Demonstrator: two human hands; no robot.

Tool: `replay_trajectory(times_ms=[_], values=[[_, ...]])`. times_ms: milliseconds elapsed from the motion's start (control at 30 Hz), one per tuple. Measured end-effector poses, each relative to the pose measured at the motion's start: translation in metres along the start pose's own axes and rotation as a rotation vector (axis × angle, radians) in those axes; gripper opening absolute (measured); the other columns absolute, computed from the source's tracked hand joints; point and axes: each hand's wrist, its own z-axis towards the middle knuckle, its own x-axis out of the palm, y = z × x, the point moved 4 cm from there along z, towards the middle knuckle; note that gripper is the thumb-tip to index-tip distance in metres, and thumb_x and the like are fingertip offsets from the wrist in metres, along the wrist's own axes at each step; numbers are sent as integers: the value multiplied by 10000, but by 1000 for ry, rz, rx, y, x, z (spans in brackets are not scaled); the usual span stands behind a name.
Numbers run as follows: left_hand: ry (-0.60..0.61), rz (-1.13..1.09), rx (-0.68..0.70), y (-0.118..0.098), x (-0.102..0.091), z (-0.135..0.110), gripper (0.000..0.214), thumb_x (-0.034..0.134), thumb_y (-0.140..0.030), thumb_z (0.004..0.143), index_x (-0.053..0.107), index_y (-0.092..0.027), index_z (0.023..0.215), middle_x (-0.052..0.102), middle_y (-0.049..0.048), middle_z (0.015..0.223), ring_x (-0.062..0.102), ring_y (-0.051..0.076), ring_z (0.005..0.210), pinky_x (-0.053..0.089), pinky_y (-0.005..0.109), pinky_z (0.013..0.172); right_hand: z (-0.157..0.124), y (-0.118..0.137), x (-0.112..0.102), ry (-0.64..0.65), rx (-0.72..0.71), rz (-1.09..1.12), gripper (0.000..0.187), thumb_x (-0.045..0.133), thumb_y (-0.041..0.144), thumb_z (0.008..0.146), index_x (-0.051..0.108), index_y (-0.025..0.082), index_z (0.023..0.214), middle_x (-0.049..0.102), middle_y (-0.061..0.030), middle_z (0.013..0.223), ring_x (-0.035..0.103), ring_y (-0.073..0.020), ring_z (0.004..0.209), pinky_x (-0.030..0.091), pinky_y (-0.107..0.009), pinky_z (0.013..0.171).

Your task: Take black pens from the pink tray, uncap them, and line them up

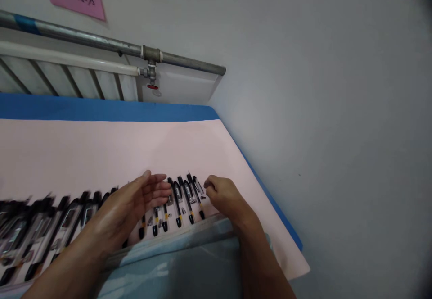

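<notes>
Several black pen barrels point(176, 205) with yellow bands lie side by side in a row along the near edge of the table. Among them are clear-and-black pen caps point(189, 192) and small metal cone tips point(184, 210). My left hand point(141, 195) hovers over the row, palm turned to the right, fingers stretched out and holding nothing I can see. At the right end of the row is my right hand point(222, 195), its fingers curled in beside the last cap. What its fingers hold, if anything, is hidden.
More pen parts point(43, 227), blurred, crowd the left of the table. Pale pink sheet covers the blue-edged table point(101, 107). A wall point(337, 132) rises along the right side. Behind stand a white radiator point(67, 76) and a metal pipe point(189, 61) with a valve.
</notes>
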Motion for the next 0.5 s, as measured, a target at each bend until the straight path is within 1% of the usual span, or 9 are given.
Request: replay_trajectory(times_ms=[167, 233, 367, 500], values=[[-22, 8, 8, -1, 0, 1, 268, 498, -276, 830, 619, -77, 963, 671, 168, 921, 645, 235, 844, 526, 342, 772, -6, 4, -4, 101, 1, 74, 218, 406, 115, 736, 618, 168, 747, 655, -32, 736, 536, -124, 673, 327, -217, 597], [-17, 10, 10, -1, 0, 1, 263, 495, -272, 832, 619, -81, 964, 672, 164, 917, 645, 228, 838, 526, 341, 772, -7, 4, -5, 101, 2, 86, 210, 404, 114, 734, 606, 169, 736, 650, -28, 726, 525, -120, 662, 320, -217, 590], [-25, 6, -4, -2, 1, -2, 276, 494, -287, 834, 614, -82, 974, 667, 163, 930, 642, 228, 848, 522, 347, 781, -6, 3, -6, 48, 7, 85, 186, 410, 121, 739, 589, 166, 727, 637, -29, 710, 513, -121, 649, 314, -221, 583], [-35, 6, -6, -3, 2, -3, 271, 506, -288, 827, 616, -85, 971, 665, 164, 935, 642, 232, 849, 524, 348, 776, -7, 4, -4, 84, 18, 111, 183, 410, 111, 737, 582, 172, 729, 638, -24, 711, 511, -121, 648, 315, -221, 578]])
